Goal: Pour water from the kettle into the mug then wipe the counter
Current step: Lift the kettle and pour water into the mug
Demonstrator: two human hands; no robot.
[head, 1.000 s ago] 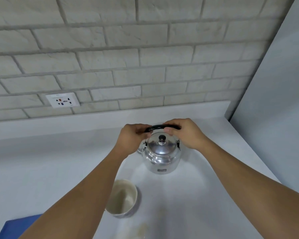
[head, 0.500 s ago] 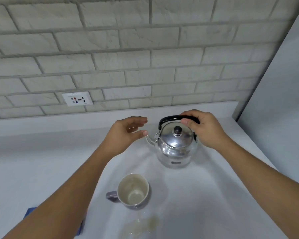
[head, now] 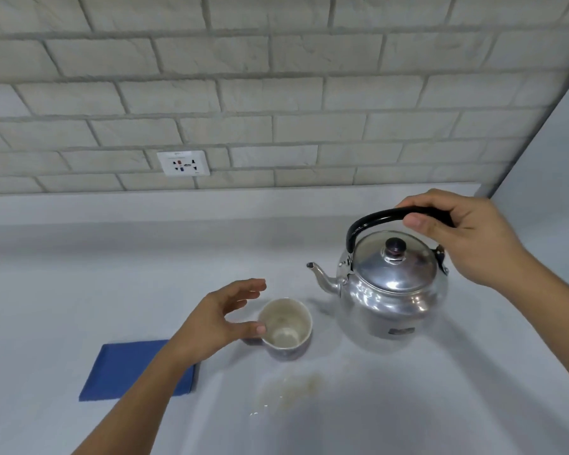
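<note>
The kettle (head: 391, 290) – shiny metal w/ a dark lid knob – stood upright toward the right of the pale tabletop (head: 79, 290), its spout pointing left at the mug. Whether its base was touching the surface or just off it, can't tell. The right hand (head: 467, 238) had its grip wrapped round the black handle (head: 375, 218) at the top right of the arch, thumb underneath, fingers over. Left of the kettle & a bit nearer the camera sat the mug (head: 288, 328), upright, pale inside, apparently empty. The left hand (head: 217, 320) was at the mug's left side w/ its grip wide – thumb tip at or touching the rim, fingers spread above & apart from it, not closed on anything. Further left of the kettle, past the mug, a blue cloth (head: 119, 369) lay flat, partly under the left forearm. In front of the mug, nearer the camera than the kettle, was a faint yellowish stain (head: 293, 389). Behind the kettle & off to its left, a wall socket (head: 183, 163) was set in the brick wall.
</note>
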